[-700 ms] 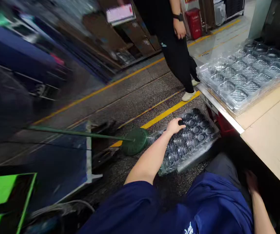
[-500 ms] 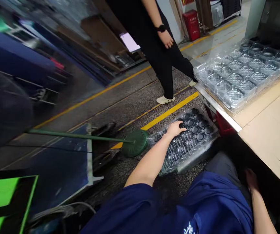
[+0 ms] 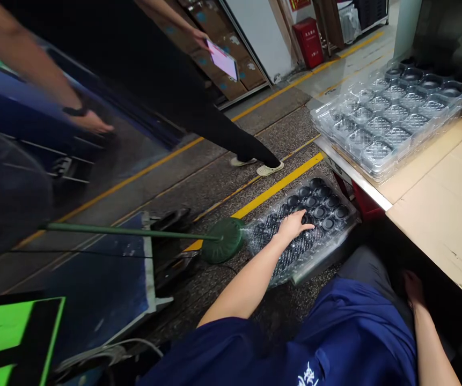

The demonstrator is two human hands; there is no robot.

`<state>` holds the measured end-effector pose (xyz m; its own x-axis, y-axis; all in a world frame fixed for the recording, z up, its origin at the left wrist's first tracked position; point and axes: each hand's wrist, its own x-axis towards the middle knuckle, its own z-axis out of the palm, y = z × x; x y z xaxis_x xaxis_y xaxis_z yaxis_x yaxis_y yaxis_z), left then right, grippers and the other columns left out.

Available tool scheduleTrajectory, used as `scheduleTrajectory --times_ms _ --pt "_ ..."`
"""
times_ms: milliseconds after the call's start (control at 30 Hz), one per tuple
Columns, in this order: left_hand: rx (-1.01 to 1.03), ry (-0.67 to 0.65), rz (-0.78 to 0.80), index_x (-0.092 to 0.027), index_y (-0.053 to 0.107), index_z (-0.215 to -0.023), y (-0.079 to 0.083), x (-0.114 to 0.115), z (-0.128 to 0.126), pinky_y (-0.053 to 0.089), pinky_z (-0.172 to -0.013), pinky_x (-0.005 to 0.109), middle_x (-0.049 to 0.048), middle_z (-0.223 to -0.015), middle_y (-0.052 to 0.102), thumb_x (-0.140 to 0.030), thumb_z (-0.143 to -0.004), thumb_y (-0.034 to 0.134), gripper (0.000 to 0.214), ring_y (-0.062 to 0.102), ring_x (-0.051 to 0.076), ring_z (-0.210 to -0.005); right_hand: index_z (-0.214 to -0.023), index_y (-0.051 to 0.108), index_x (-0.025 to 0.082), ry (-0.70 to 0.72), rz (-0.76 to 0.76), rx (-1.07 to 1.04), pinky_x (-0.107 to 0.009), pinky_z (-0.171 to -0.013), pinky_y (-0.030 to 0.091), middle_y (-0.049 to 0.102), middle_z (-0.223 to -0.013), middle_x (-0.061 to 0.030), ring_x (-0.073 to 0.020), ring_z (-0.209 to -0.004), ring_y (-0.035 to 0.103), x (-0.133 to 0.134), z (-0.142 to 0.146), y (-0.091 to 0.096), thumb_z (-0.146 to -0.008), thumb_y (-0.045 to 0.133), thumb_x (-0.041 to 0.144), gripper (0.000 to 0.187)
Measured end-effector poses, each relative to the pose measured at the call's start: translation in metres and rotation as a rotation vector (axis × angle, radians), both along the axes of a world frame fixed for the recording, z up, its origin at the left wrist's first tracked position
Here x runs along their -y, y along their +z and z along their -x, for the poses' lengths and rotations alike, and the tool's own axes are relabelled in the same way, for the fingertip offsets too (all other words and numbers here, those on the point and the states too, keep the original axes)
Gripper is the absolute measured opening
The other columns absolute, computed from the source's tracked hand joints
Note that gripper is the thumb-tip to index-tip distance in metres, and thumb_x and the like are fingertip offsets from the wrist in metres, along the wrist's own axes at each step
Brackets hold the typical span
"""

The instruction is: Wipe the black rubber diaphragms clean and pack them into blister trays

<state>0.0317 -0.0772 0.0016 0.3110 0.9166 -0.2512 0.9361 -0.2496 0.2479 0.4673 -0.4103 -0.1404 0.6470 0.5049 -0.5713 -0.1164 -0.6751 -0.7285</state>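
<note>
My left hand [image 3: 292, 225] reaches down to a stack of clear plastic trays [image 3: 327, 214] lying on the floor beside the table, their pockets filled with dark round parts. The fingers are stretched flat over the pockets, and I cannot see anything held in them. My right hand [image 3: 412, 286] rests low by my lap, under the table edge, in shadow; its fingers are not readable. A second stack of clear trays [image 3: 391, 115], with round parts in its far pockets, sits on the cardboard-covered table [image 3: 448, 203].
Another person in black walks past at the left, holding a tablet [image 3: 223, 60]. A green pole with a round base [image 3: 222, 239] lies on the floor next to the trays. Yellow floor lines [image 3: 271, 190], a blue cart [image 3: 105, 268] and a red box [image 3: 309, 40] surround the spot.
The other person has walked from the right to the left across the aisle. My left hand has slid slightly lower on the floor trays. The view has tilted a little.
</note>
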Motion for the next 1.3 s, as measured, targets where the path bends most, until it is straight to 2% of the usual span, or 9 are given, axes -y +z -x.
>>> scheduleTrajectory --times_ms 367,467,600,767,900,1000,1100,1200,1300 --pt "-0.001 -0.035 -0.121 -0.014 0.049 -0.155 -0.015 0.064 -0.027 0.04 -0.121 0.05 0.0224 -0.163 0.042 -0.068 -0.085 0.069 0.09 0.044 0.04 -0.149 -0.094 0.077 0.016 0.082 0.042 0.039 -0.04 -0.088 0.059 0.079 -0.104 -0.0156 -0.0323 -0.106 0.073 -0.019 0.01 0.038 -0.074 0.058 0.047 0.042" --pt "0.006 -0.078 -0.239 -0.015 0.057 -0.148 -0.005 0.078 -0.033 0.042 -0.118 0.055 0.0233 -0.162 0.043 -0.066 -0.088 0.067 0.08 0.045 0.042 -0.147 -0.089 0.078 0.017 0.099 0.038 0.059 -0.04 -0.091 0.058 0.079 -0.099 -0.0147 -0.0307 -0.102 0.074 -0.016 0.026 0.067 -0.08 0.058 0.04 0.031" --pt "0.335 -0.408 -0.431 -0.017 0.068 -0.128 0.022 0.09 -0.062 0.055 -0.105 0.052 0.0178 -0.137 0.068 -0.045 -0.098 0.061 0.041 0.067 0.035 -0.123 -0.091 0.079 0.022 0.04 -0.033 0.105 -0.033 -0.09 0.057 0.08 -0.095 -0.0052 -0.0234 -0.094 0.074 0.005 0.061 0.137 -0.082 0.065 0.029 0.017" --pt "0.853 -1.034 -0.372 -0.02 0.07 -0.107 0.102 0.113 -0.163 0.061 -0.079 0.029 0.0034 -0.087 0.078 -0.008 -0.092 0.066 0.019 0.075 0.017 -0.075 -0.108 0.075 0.023 0.309 -0.449 0.47 -0.027 -0.081 0.054 0.076 -0.098 -0.0038 -0.0167 -0.086 0.07 0.021 0.065 0.273 -0.1 0.057 0.028 0.021" --pt "1.096 -1.339 -0.338 -0.021 0.067 -0.11 0.183 0.141 -0.265 0.064 -0.075 0.031 0.0027 -0.08 0.078 0.0 -0.086 0.066 0.032 0.074 0.017 -0.069 -0.111 0.072 0.023 0.134 -0.452 0.986 -0.031 -0.086 0.054 0.074 -0.098 -0.0055 -0.0189 -0.09 0.069 0.01 -0.018 0.353 -0.103 0.051 0.026 0.023" --pt "1.19 -1.543 -0.327 -0.02 0.066 -0.114 0.23 0.156 -0.332 0.064 -0.074 0.032 0.004 -0.08 0.078 -0.001 -0.085 0.068 0.035 0.075 0.018 -0.07 -0.13 0.066 0.021 0.159 -0.085 1.146 -0.046 -0.108 0.047 0.067 -0.133 -0.0127 -0.0297 -0.124 0.06 -0.029 -0.098 0.371 -0.095 0.065 0.034 0.038" --pt "1.247 -1.722 -0.326 -0.021 0.068 -0.115 0.268 0.173 -0.394 0.063 -0.073 0.031 0.0039 -0.082 0.078 -0.002 -0.084 0.07 0.036 0.074 0.018 -0.068 -0.12 0.07 0.016 0.324 0.213 0.986 -0.051 -0.102 0.05 0.071 -0.123 -0.0151 -0.0322 -0.116 0.064 -0.066 -0.164 0.367 -0.09 0.068 0.029 0.032" --pt "1.259 -1.835 -0.278 -0.027 0.073 -0.114 0.303 0.192 -0.461 0.061 -0.068 0.03 0.0027 -0.081 0.078 -0.006 -0.082 0.073 0.038 0.073 0.018 -0.066 -0.109 0.074 0.013 0.277 0.057 0.926 -0.056 -0.094 0.054 0.074 -0.107 -0.0159 -0.0355 -0.106 0.067 -0.08 -0.207 0.357 -0.085 0.069 0.032 0.031" --pt "1.202 -1.745 0.027 -0.033 0.08 -0.103 0.344 0.225 -0.543 0.06 -0.069 0.033 0.0043 -0.08 0.078 -0.019 -0.077 0.082 0.03 0.073 0.022 -0.068 -0.119 0.075 0.028 0.33 -0.212 0.926 -0.052 -0.094 0.055 0.072 -0.088 -0.0042 -0.0284 -0.107 0.067 -0.071 -0.222 0.349 -0.101 0.039 0.053 0.047"
